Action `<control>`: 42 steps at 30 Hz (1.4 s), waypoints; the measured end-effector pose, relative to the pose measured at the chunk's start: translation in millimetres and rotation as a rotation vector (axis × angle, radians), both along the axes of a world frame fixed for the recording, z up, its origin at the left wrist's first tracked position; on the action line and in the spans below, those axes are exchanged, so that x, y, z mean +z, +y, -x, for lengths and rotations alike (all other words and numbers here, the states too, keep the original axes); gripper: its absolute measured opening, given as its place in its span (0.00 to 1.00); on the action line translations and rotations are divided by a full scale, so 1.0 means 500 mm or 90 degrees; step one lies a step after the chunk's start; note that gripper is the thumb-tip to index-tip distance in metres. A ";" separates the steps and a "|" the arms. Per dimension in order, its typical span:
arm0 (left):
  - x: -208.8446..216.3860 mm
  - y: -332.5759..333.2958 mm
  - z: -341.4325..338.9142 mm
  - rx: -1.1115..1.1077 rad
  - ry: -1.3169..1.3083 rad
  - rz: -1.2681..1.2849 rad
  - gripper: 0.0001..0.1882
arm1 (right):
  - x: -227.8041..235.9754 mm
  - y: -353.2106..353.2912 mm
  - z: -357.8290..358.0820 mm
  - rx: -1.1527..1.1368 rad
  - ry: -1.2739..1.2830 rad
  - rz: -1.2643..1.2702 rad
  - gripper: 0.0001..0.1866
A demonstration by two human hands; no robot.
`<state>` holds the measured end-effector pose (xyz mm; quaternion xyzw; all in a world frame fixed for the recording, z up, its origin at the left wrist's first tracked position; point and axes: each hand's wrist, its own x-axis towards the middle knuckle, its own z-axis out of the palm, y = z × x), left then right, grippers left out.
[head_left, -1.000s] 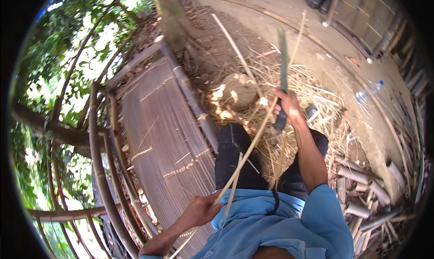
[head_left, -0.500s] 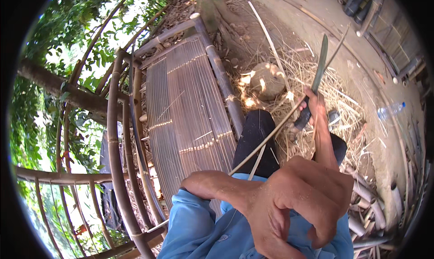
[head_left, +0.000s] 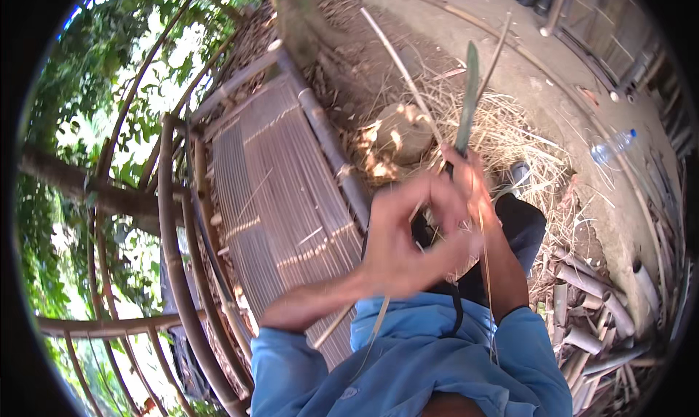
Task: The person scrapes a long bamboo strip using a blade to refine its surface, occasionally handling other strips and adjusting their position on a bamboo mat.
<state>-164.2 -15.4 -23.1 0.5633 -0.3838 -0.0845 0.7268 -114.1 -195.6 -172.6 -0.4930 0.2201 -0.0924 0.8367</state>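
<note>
knife (head_left: 468, 97) points forward, axis leaning slightly right; right hand (head_left: 472, 175), fingers clamped on it; left hand (head_left: 395, 236) too blurred to tell.

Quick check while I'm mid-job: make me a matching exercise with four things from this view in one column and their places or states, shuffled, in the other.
Things:
1. knife
2. bottle
3. bench
4. trunk

Places or states:
A. slatted, on the person's left
B. just beyond the bench's far end
C. gripped in the right hand
D. clear with a blue cap, toward the right edge

Pairs: 1-C, 2-D, 3-A, 4-B
</note>
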 end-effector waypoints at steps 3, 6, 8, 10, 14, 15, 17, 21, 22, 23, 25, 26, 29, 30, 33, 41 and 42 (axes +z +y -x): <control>0.002 -0.002 0.063 -0.202 -0.024 0.153 0.14 | 0.031 0.003 0.021 0.006 0.062 0.018 0.12; 0.035 -0.053 0.125 -0.288 -0.010 0.378 0.14 | 0.010 -0.019 0.030 0.037 -0.019 0.044 0.12; 0.054 -0.088 0.145 -0.336 0.002 0.539 0.16 | 0.021 -0.022 0.036 0.030 -0.009 0.068 0.12; 0.067 -0.092 0.151 -0.373 0.010 0.636 0.16 | 0.021 -0.017 0.042 0.032 -0.020 0.086 0.12; 0.056 -0.067 0.152 -0.426 0.055 0.562 0.19 | 0.023 -0.013 0.041 0.040 0.000 0.090 0.13; 0.056 -0.066 0.158 -0.441 0.080 0.561 0.18 | 0.024 -0.015 0.041 0.034 -0.003 0.095 0.13; 0.056 -0.062 0.164 -0.474 0.138 0.547 0.17 | 0.029 -0.021 0.043 0.024 -0.010 0.105 0.12; 0.060 -0.062 0.182 -0.496 0.237 0.541 0.14 | 0.031 -0.022 0.045 0.021 -0.005 0.081 0.12; 0.063 -0.061 0.183 -0.497 0.248 0.547 0.13 | 0.032 -0.022 0.044 0.022 -0.002 0.083 0.12; 0.064 -0.060 0.183 -0.496 0.258 0.552 0.12 | 0.032 -0.022 0.043 0.022 0.001 0.084 0.12; 0.066 -0.058 0.188 -0.497 0.274 0.565 0.11 | 0.034 -0.017 0.044 0.022 -0.004 0.082 0.12; 0.066 -0.056 0.189 -0.495 0.282 0.574 0.11 | 0.038 -0.016 0.045 0.017 -0.003 0.082 0.12; 0.066 -0.059 0.199 -0.491 0.301 0.591 0.10 | 0.044 -0.018 0.053 0.017 -0.003 0.056 0.12; 0.067 -0.057 0.196 -0.492 0.300 0.556 0.10 | 0.049 -0.019 0.056 0.014 -0.004 0.050 0.12; 0.063 -0.051 0.170 -0.519 0.237 0.438 0.22 | 0.056 -0.021 0.062 0.021 -0.017 0.030 0.11; 0.057 -0.044 0.161 -0.026 -0.389 0.293 0.10 | 0.070 -0.023 0.062 0.008 -0.017 0.030 0.11; 0.065 -0.054 0.170 0.074 -0.371 0.326 0.11 | 0.077 -0.022 0.060 0.008 -0.019 0.046 0.11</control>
